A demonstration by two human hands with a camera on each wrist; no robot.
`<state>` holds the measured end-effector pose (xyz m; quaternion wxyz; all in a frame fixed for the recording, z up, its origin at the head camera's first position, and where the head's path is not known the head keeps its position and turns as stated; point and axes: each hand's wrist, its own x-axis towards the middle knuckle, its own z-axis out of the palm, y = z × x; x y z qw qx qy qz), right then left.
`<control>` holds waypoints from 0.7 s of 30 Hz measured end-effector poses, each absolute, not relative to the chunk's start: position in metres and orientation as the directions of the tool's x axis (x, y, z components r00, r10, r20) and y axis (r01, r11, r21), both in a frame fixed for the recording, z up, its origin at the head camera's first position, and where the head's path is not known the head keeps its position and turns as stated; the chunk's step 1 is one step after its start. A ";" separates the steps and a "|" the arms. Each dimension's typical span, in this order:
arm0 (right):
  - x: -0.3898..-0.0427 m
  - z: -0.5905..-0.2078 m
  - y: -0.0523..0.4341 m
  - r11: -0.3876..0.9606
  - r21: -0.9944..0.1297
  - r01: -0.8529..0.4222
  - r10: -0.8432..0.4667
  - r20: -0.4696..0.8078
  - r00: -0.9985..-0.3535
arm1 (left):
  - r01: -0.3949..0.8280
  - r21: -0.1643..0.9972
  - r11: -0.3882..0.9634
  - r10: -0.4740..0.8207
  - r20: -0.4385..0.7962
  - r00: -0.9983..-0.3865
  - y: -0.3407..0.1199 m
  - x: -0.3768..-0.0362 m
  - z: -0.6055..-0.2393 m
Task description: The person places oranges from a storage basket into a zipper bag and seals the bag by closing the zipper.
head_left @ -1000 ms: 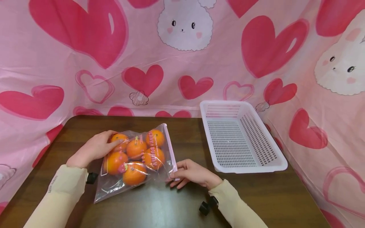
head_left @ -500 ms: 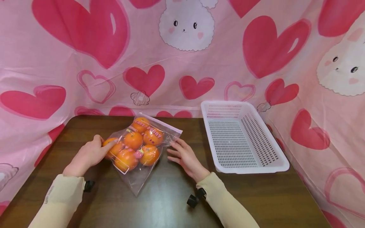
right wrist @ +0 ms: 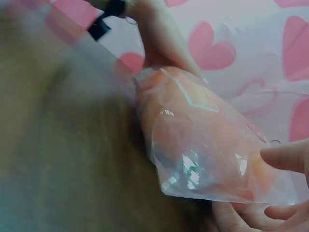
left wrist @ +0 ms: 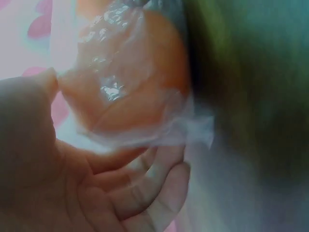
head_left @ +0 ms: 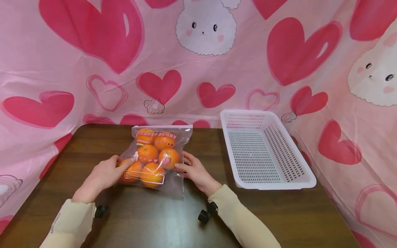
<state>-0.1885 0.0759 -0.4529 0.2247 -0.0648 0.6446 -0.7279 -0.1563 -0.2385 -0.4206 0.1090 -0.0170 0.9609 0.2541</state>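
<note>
A clear zip bag with pink lettering lies in front of me, packed with several oranges. Its zip strip runs along the far side. My left hand grips the bag's left near corner, thumb on top over an orange. In the left wrist view, the left fingers curl beneath the plastic. At the right side of the bag, my right hand holds its edge, the thumb on top. The right wrist view shows the right thumb on the printed face and fingertips under the bag.
A white perforated plastic basket stands to the right on the dark wooden table. Pink cloth with hearts and rabbits hangs behind the table and along both sides.
The bag has turned counterclockwise, its zip strip swinging from the right side to the far side. My right hand has left the strip's end and moved to the bag's right edge.
</note>
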 end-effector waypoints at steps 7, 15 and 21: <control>-0.204 -0.451 0.078 0.013 -0.986 0.168 -0.252 -0.166 -0.953 | 0.013 0.523 0.852 0.067 -0.086 -0.994 -0.216 -0.155 -0.427; -0.219 -0.457 0.082 0.155 -0.981 0.117 -0.139 -0.139 -0.980 | 0.009 0.497 0.868 0.067 -0.099 -0.993 -0.200 -0.165 -0.427; -0.223 -0.459 0.084 0.239 -0.960 0.146 -0.178 -0.191 -0.965 | -0.007 0.493 0.870 0.067 -0.134 -0.989 -0.202 -0.174 -0.425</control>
